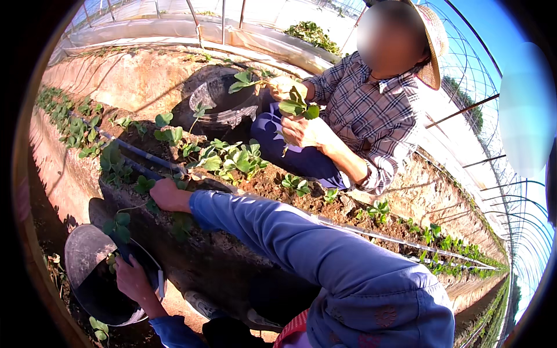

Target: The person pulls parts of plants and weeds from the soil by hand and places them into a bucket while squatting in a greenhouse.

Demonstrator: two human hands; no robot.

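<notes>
My right hand (167,195) reaches across to the shaded edge of a raised soil bed (261,237), among strawberry leaves (145,185) and close to a dark drip irrigation hose (141,168). Its fingertips are hidden, so its grip is unclear. Lower down, my left hand (134,280) is over the mouth of a black bucket (87,256) with a wire handle. Small leaves (111,262) show at its fingers, but shadow obscures what it grips. A leafy strawberry stem (117,227) arches from the bed over the bucket's rim.
Across the bed, a person in a plaid shirt (370,113) holds strawberry seedlings (298,106) in both hands. Beside them stands another black bucket (222,102). Strawberry plants (237,158) and hoses run along the bed. Plastic sheeting (152,30) and metal hoops (526,235) lie beyond.
</notes>
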